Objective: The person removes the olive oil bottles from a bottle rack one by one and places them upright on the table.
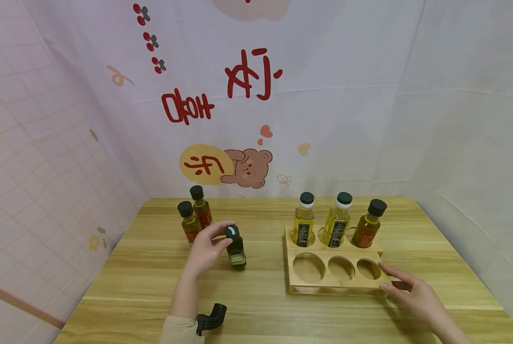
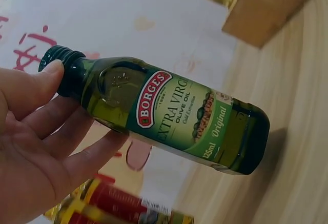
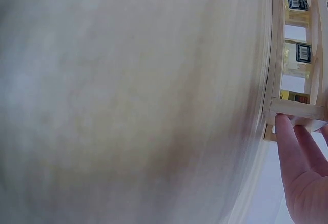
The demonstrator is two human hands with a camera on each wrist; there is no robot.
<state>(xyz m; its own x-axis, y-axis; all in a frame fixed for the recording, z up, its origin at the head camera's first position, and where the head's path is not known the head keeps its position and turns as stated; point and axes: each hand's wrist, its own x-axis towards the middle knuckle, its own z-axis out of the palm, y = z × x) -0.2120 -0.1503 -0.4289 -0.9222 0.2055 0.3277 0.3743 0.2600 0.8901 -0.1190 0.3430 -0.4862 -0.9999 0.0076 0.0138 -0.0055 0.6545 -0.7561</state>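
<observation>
My left hand (image 1: 209, 251) pinches a dark green olive oil bottle (image 1: 237, 251) at its cap and neck, thumb on one side and fingers on the other. Its green label (image 2: 179, 114) reads Borges Extra Virgin Olive Oil in the left wrist view. The bottle leans slightly, its base close over the table. My right hand (image 1: 415, 296) holds the right end of a two-tier wooden bottle rack (image 1: 338, 282), thumb at the front corner and index finger at the side. Two clear yellow oil bottles and a black-capped bottle (image 1: 366, 227) stand in its back row; the front row's three round holes are bare.
Left of the held bottle stand two black-capped bottles with red labels, the nearer one (image 1: 189, 222) partly behind my left hand. A wood-grain table (image 1: 260, 310) lies under everything. A printed cloth (image 1: 346, 119) hangs behind it. A black mount (image 1: 213, 317) sits at my left wrist.
</observation>
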